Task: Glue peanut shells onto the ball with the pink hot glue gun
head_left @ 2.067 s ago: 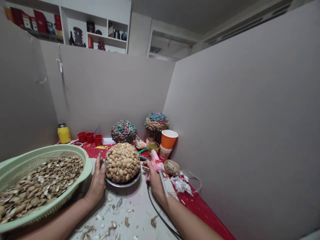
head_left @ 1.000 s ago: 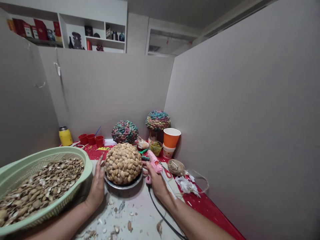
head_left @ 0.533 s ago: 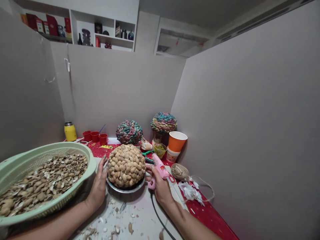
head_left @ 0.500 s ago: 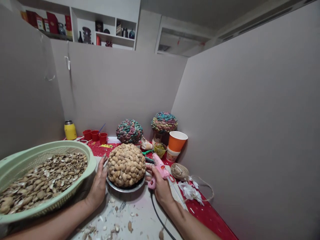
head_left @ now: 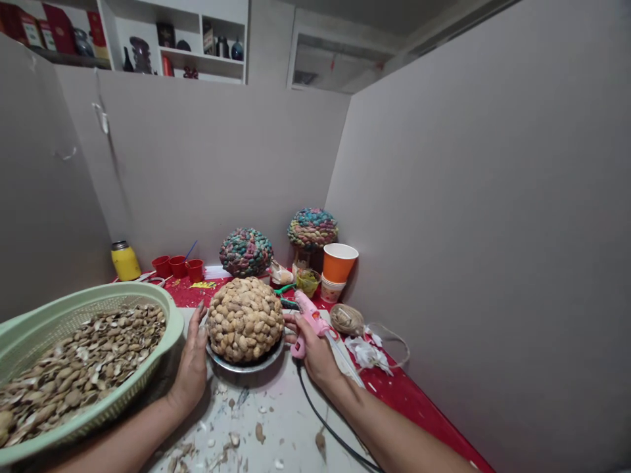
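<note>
Nutshell dome (head_left: pixel 245 320) between 2 bare hands (head_left: pixel 192 368)

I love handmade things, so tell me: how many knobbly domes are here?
3: the tan dome on the metal dish, the multicoloured dome behind it, and another multicoloured dome farther right, near the orange cup. None seems hidden.

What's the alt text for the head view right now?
A shell dome rests on a metal dish, the left hand at one side and the right hand, holding a pink glue gun, at the other. A green basket of shells stands at left, two coloured domes behind.
</note>
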`<state>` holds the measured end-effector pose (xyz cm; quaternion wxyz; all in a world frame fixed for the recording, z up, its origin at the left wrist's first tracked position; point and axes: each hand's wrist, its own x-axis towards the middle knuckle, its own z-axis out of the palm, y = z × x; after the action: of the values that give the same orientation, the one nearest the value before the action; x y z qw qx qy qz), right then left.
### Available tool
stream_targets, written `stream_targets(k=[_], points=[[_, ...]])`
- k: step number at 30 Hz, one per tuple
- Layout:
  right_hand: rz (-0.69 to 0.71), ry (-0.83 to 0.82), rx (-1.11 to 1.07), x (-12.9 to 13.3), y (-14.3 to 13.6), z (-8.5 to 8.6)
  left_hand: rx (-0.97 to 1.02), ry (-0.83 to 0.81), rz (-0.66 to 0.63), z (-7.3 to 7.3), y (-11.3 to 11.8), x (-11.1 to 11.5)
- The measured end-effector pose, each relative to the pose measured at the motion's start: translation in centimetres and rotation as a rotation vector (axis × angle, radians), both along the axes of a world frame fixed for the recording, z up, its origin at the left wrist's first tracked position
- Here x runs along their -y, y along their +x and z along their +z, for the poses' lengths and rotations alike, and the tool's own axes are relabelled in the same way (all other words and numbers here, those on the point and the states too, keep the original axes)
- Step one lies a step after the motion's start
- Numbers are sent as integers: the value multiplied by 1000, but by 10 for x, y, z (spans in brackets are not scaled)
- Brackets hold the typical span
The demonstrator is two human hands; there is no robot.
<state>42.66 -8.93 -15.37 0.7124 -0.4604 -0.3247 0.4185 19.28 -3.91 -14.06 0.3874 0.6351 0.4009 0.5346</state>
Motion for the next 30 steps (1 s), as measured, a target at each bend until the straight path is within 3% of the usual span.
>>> stream_targets(k=[12, 23, 30], points=[[-46, -37, 19, 5, 3, 10, -59, 89, 45, 8, -2, 4], [-30, 13, 16, 8, -1, 13, -250, 223, -81, -7, -7, 11], [-86, 58, 34, 7, 1, 7, -345, 422, -191, -5, -9, 18]])
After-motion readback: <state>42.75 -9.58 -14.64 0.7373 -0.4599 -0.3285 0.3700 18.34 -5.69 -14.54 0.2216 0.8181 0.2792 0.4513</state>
